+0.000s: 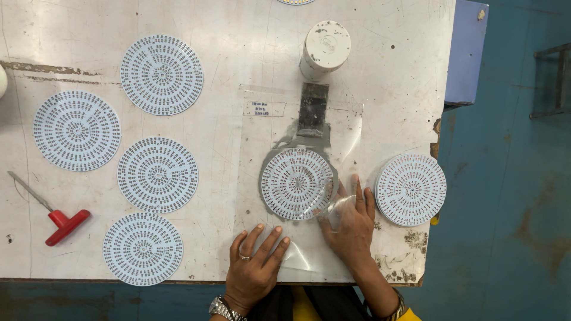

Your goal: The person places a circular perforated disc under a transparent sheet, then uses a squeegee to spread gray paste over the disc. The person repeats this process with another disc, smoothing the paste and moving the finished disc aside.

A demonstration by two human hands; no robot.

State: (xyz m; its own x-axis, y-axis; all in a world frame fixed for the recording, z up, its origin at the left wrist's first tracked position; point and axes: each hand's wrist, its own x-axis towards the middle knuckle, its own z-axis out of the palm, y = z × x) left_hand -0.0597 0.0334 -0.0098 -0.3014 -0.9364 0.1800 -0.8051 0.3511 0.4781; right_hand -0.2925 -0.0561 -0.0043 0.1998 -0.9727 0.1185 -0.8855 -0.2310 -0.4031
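Both hands (303,244) press clear sheet (262,178) near capped white jar (324,50).

Discs all over the table (238,35)

Four discs (157,175) sit left of the plastic sheet (262,178), one disc (297,183) under it, a stack (411,189) right, a jar (325,50) behind, and a screwdriver (59,219) far left.

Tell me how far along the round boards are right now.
Four round boards lie spread out at left. In hand: one board sits under the clear stencil sheet, ringed with grey paste; left hand and right hand press the sheet. Left: a stack of boards at right.
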